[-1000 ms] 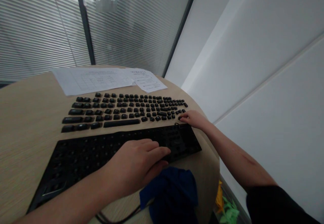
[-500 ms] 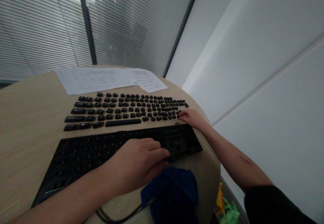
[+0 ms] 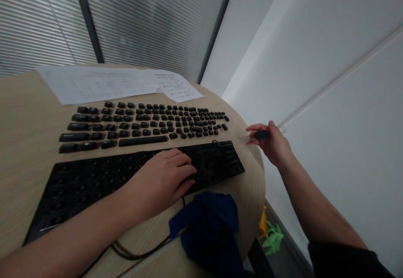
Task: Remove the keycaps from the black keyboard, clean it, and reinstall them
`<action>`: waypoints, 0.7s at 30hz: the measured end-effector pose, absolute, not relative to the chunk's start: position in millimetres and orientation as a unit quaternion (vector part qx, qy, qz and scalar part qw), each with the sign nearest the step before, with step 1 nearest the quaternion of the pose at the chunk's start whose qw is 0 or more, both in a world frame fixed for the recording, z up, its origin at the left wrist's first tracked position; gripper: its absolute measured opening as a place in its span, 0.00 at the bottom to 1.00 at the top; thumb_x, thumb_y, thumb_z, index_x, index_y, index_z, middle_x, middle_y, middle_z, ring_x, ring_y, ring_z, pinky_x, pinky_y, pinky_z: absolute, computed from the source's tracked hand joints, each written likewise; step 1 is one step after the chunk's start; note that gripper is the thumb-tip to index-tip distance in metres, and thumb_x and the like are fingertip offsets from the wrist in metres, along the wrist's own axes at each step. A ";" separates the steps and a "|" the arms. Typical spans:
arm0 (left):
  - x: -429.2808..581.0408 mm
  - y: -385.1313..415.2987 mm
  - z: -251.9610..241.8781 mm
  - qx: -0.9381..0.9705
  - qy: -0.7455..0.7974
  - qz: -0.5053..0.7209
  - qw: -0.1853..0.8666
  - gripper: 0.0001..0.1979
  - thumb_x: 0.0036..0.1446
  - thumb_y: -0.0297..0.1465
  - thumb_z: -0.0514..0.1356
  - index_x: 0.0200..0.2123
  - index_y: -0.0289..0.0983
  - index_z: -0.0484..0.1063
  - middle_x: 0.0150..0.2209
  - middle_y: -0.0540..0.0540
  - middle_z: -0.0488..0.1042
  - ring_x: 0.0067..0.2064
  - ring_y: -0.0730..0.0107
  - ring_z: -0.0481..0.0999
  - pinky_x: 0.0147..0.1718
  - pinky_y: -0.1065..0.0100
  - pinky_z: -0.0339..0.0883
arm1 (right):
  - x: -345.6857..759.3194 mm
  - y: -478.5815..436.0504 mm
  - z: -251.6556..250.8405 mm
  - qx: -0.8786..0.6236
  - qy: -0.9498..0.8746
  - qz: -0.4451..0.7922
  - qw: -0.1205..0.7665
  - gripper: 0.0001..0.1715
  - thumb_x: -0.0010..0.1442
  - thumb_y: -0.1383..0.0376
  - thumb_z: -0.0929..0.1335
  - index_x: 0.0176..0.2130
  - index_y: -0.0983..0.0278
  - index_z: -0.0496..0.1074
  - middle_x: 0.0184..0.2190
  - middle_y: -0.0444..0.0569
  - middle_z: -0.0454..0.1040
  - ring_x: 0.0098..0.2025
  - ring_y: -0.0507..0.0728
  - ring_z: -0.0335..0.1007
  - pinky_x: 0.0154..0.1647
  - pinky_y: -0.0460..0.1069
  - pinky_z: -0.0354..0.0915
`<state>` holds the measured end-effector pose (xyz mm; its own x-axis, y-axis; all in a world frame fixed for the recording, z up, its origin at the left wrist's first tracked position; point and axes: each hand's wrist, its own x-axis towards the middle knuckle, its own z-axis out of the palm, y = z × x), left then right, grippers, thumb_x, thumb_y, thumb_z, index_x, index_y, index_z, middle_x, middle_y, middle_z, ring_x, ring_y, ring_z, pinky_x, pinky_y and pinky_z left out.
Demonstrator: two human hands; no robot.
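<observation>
A black keyboard, its keycaps off, lies across the wooden table. My left hand is curled over its near edge, fingers on top and thumb at the front side. Off the keyboard's right end, above the table's edge, my right hand is closed around the black handle of a keycap puller; its thin wire ends point left. Behind the keyboard, black keycaps are laid out in rows, including a long space bar. A single keycap sits at the right end of the rows.
Printed paper sheets lie at the back of the table. A crumpled dark blue cloth is at the front edge, beside a black cable. A white wall stands close on the right. Yellow and green items are below.
My right hand has moved from the right end of the keycap rows out to the right, now showing the keycap puller. My left hand stays on the keyboard. The view has shifted slightly.
</observation>
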<state>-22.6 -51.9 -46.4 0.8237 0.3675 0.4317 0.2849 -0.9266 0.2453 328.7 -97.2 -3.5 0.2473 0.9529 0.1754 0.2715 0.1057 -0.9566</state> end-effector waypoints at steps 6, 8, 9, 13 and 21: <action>-21.0 -46.1 -69.1 0.949 0.212 0.227 0.060 0.17 0.63 0.37 0.65 0.53 0.41 0.79 0.61 0.37 0.75 0.62 0.44 0.73 0.64 0.42 0.63 | 324.1 -137.4 -19.2 -0.517 -0.473 0.573 0.424 0.29 0.59 0.38 0.72 0.34 0.61 0.71 0.17 0.37 0.64 0.20 0.52 0.62 0.33 0.54 0.72; -21.1 -45.2 -72.7 0.951 0.214 0.217 0.058 0.19 0.64 0.38 0.64 0.56 0.41 0.78 0.64 0.36 0.72 0.65 0.44 0.70 0.66 0.40 0.60 | 321.4 -140.6 -24.2 -0.507 -0.492 0.595 0.383 0.30 0.54 0.41 0.77 0.34 0.61 0.68 0.20 0.38 0.69 0.22 0.52 0.66 0.33 0.52 0.71; -21.1 -45.1 -73.3 0.952 0.213 0.212 0.058 0.19 0.64 0.38 0.63 0.57 0.41 0.77 0.66 0.36 0.71 0.66 0.44 0.70 0.66 0.40 0.59 | 320.0 -140.4 -25.7 -0.513 -0.510 0.586 0.365 0.30 0.52 0.41 0.78 0.34 0.61 0.68 0.22 0.39 0.71 0.23 0.52 0.67 0.32 0.50 0.69; -21.0 -45.3 -73.4 0.955 0.216 0.195 0.057 0.21 0.64 0.38 0.63 0.58 0.41 0.76 0.66 0.34 0.70 0.67 0.42 0.69 0.66 0.38 0.58 | 315.7 -133.3 -27.4 -0.568 -0.576 0.484 0.333 0.32 0.59 0.37 0.70 0.29 0.61 0.66 0.21 0.42 0.72 0.22 0.51 0.65 0.26 0.47 0.61; -20.0 -44.6 -76.5 0.955 0.216 0.193 0.058 0.19 0.64 0.38 0.63 0.57 0.41 0.78 0.64 0.35 0.73 0.66 0.42 0.70 0.66 0.37 0.58 | 305.6 -124.4 -32.1 -0.633 -0.579 0.401 0.321 0.28 0.64 0.43 0.65 0.24 0.60 0.61 0.17 0.40 0.67 0.19 0.49 0.59 0.21 0.45 0.55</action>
